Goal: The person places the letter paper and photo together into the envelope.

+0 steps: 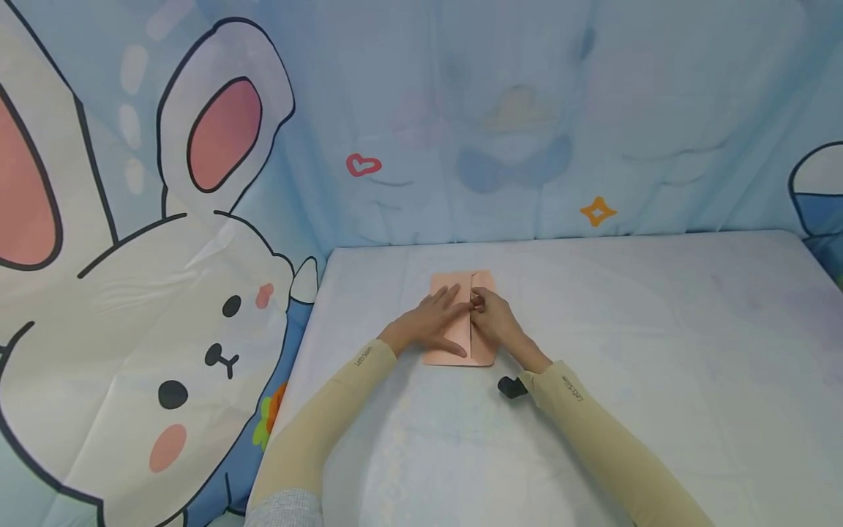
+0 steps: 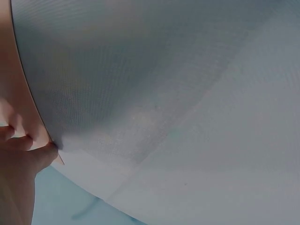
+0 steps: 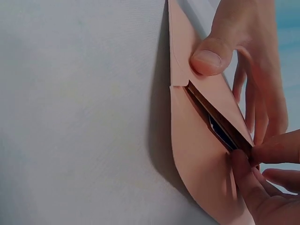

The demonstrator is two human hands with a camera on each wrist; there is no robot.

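Observation:
A peach paper envelope [image 1: 454, 359] lies on the white tabletop, with a lengthwise slit between two flaps. My left hand [image 1: 433, 320], fingers spread, presses on its left flap; in the right wrist view the left thumb [image 3: 208, 58] rests on the paper. At the slit, my right hand [image 1: 495, 316] has its fingers bent and pinches the edge of the right flap [image 3: 197, 140], which bulges up. Inside the gap a dark blue item with a light edge [image 3: 219, 133] shows; its kind is hidden. The left wrist view catches only part of the left hand [image 2: 18, 173].
A white cloth [image 1: 658, 351] covers the table, which meets a blue curtain [image 1: 421, 95] at the back. Left of the table hangs a rabbit-print sheet [image 1: 197, 293]. A small black device [image 1: 512, 387] sits by the right wrist.

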